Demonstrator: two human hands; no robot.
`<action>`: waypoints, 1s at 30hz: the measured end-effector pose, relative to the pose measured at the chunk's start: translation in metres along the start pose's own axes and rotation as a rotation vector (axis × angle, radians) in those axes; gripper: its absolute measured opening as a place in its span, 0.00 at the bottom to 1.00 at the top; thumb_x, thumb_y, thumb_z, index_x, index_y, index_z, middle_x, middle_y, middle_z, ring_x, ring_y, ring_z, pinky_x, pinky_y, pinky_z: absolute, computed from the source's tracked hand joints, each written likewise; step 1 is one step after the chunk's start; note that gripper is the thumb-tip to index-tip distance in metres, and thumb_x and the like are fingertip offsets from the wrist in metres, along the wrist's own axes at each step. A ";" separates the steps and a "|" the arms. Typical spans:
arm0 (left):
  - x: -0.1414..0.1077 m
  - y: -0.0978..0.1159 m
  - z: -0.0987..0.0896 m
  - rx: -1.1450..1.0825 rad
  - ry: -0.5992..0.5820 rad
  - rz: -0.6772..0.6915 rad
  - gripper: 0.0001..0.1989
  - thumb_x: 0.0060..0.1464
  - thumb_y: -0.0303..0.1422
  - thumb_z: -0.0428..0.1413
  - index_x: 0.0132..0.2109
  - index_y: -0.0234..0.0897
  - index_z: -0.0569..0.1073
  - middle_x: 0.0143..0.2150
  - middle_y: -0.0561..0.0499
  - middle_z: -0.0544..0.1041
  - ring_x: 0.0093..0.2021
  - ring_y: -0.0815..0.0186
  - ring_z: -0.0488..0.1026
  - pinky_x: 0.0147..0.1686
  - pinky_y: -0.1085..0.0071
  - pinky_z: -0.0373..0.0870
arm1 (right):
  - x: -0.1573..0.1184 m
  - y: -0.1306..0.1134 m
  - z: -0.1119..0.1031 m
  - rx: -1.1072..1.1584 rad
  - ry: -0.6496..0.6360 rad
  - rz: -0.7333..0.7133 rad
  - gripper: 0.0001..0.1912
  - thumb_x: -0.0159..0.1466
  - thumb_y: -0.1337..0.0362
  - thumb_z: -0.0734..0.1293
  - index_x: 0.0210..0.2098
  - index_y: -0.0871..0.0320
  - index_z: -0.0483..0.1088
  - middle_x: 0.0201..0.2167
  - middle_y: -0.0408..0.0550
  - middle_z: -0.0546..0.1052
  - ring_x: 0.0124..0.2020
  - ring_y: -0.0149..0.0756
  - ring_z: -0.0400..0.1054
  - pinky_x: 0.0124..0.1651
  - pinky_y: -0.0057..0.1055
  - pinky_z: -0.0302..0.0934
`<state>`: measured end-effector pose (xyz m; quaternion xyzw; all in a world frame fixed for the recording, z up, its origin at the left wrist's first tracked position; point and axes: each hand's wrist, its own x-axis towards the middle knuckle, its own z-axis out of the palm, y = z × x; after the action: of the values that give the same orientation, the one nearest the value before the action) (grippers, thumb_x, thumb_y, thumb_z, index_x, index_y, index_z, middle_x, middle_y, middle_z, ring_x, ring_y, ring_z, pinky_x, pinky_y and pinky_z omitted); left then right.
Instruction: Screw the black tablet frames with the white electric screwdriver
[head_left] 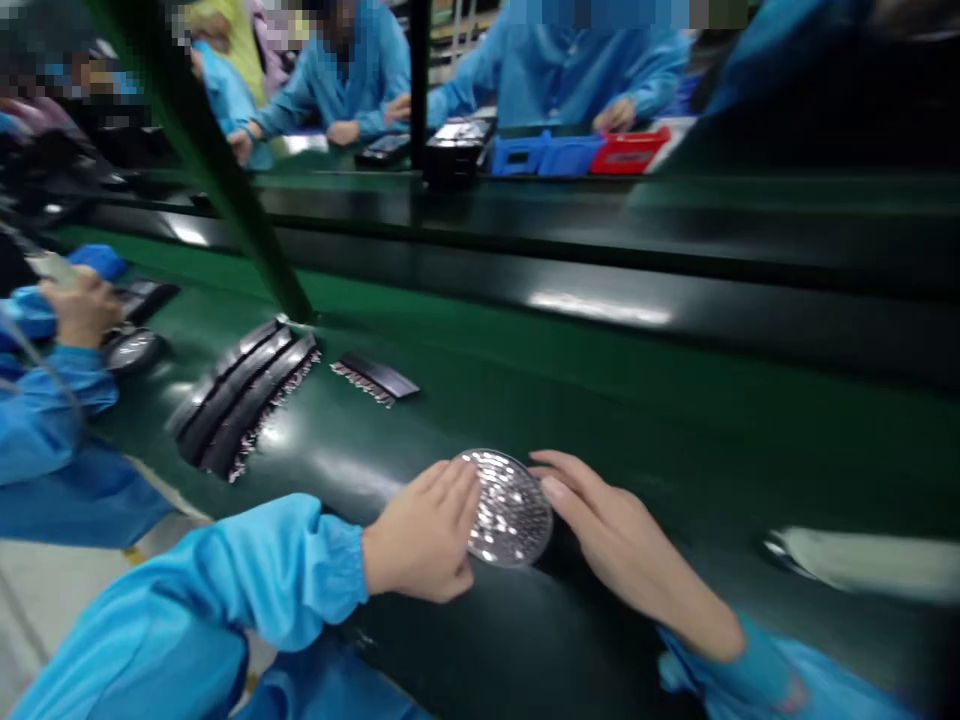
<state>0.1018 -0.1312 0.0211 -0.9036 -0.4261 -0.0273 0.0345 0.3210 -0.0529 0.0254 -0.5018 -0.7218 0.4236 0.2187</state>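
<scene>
A round, clear, glittering disc point(511, 508) lies on the green tabletop point(360, 460) in front of me. My left hand point(431, 530) rests on its left edge, the fingers stretched out side by side over the rim. At the disc's right edge is my right hand point(611, 535), its fingers extended and the thumb close to the rim; whether it touches the disc is hard to tell. Beyond my left hand lies a short dark strip point(379, 377) with a fringe of thin wires. Several longer dark strips point(244, 395) lie together farther left.
A long pale object point(870, 562) lies at the right. A green post point(225, 200) rises from the table. At the far left a person's hand point(82, 305) is near a round part point(135, 348). Across the bench, people sit behind blue bins point(559, 155) and a red bin point(630, 152).
</scene>
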 end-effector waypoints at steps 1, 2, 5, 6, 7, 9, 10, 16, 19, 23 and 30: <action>-0.003 0.001 0.002 -0.015 0.020 0.001 0.35 0.56 0.40 0.52 0.63 0.12 0.65 0.66 0.23 0.64 0.68 0.39 0.61 0.69 0.49 0.54 | -0.001 -0.004 0.000 -0.003 -0.018 -0.029 0.28 0.66 0.41 0.57 0.52 0.53 0.72 0.48 0.54 0.80 0.46 0.46 0.77 0.49 0.41 0.73; -0.002 0.002 0.003 -0.029 0.042 0.011 0.35 0.58 0.40 0.52 0.63 0.12 0.65 0.66 0.22 0.64 0.68 0.39 0.60 0.69 0.48 0.54 | 0.001 -0.008 0.002 -0.005 -0.016 -0.080 0.27 0.66 0.42 0.58 0.51 0.53 0.72 0.50 0.54 0.79 0.49 0.46 0.76 0.54 0.43 0.70; 0.014 0.000 0.009 -0.085 0.085 0.051 0.36 0.60 0.46 0.52 0.62 0.14 0.66 0.64 0.24 0.67 0.68 0.39 0.61 0.70 0.47 0.52 | 0.019 -0.019 0.009 0.076 -0.122 -0.217 0.30 0.65 0.43 0.59 0.57 0.57 0.69 0.58 0.55 0.74 0.61 0.47 0.68 0.65 0.47 0.61; 0.020 -0.002 0.010 -0.101 0.086 0.058 0.37 0.60 0.48 0.53 0.61 0.15 0.67 0.63 0.25 0.68 0.67 0.39 0.62 0.70 0.48 0.52 | 0.024 -0.021 0.011 0.110 -0.167 -0.224 0.29 0.67 0.44 0.57 0.57 0.57 0.69 0.58 0.54 0.75 0.59 0.46 0.69 0.64 0.45 0.62; 0.025 -0.005 0.010 -0.107 0.086 0.055 0.38 0.60 0.50 0.53 0.61 0.16 0.67 0.63 0.26 0.69 0.67 0.40 0.63 0.70 0.47 0.52 | 0.027 -0.023 0.012 0.109 -0.166 -0.225 0.28 0.67 0.45 0.57 0.56 0.56 0.69 0.57 0.53 0.76 0.58 0.45 0.70 0.63 0.44 0.63; 0.027 -0.010 0.008 -0.089 0.077 0.024 0.40 0.60 0.51 0.52 0.62 0.15 0.66 0.64 0.25 0.68 0.68 0.40 0.62 0.69 0.47 0.52 | 0.026 -0.026 0.012 0.095 -0.130 -0.200 0.26 0.69 0.46 0.54 0.55 0.56 0.70 0.55 0.53 0.76 0.57 0.44 0.71 0.62 0.43 0.63; 0.023 -0.011 0.007 -0.070 0.075 0.008 0.40 0.61 0.51 0.51 0.63 0.14 0.64 0.65 0.24 0.66 0.68 0.39 0.60 0.69 0.47 0.52 | 0.021 -0.027 0.010 0.083 -0.099 -0.181 0.26 0.70 0.47 0.53 0.54 0.55 0.70 0.53 0.53 0.77 0.55 0.44 0.71 0.61 0.43 0.63; -0.001 0.009 0.002 0.054 0.091 0.070 0.27 0.67 0.34 0.47 0.64 0.14 0.64 0.67 0.24 0.63 0.69 0.41 0.60 0.69 0.50 0.50 | 0.002 -0.024 0.000 0.099 -0.019 -0.075 0.25 0.70 0.47 0.53 0.51 0.56 0.70 0.48 0.52 0.78 0.51 0.44 0.72 0.57 0.43 0.64; 0.017 0.012 0.006 0.030 0.112 0.111 0.28 0.67 0.38 0.49 0.63 0.15 0.66 0.66 0.26 0.65 0.68 0.42 0.61 0.69 0.51 0.51 | 0.018 -0.025 0.005 0.137 -0.079 -0.105 0.26 0.69 0.46 0.54 0.53 0.56 0.70 0.51 0.52 0.77 0.54 0.44 0.71 0.60 0.42 0.62; 0.034 -0.001 0.004 0.010 0.049 0.029 0.42 0.61 0.53 0.52 0.63 0.13 0.66 0.65 0.24 0.65 0.68 0.38 0.61 0.69 0.47 0.52 | 0.031 -0.029 0.010 0.156 -0.140 -0.123 0.28 0.69 0.45 0.52 0.53 0.56 0.70 0.52 0.51 0.77 0.55 0.43 0.71 0.59 0.41 0.63; -0.017 0.010 -0.006 0.117 0.050 0.016 0.29 0.67 0.37 0.47 0.62 0.12 0.65 0.66 0.22 0.64 0.68 0.38 0.61 0.68 0.48 0.54 | 0.004 -0.022 0.000 0.176 -0.095 -0.016 0.28 0.69 0.42 0.53 0.52 0.54 0.70 0.49 0.52 0.78 0.51 0.46 0.72 0.58 0.46 0.62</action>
<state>0.0992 -0.1510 0.0257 -0.9024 -0.4189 -0.0247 0.0982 0.3078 -0.0521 0.0436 -0.4542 -0.6952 0.5070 0.2309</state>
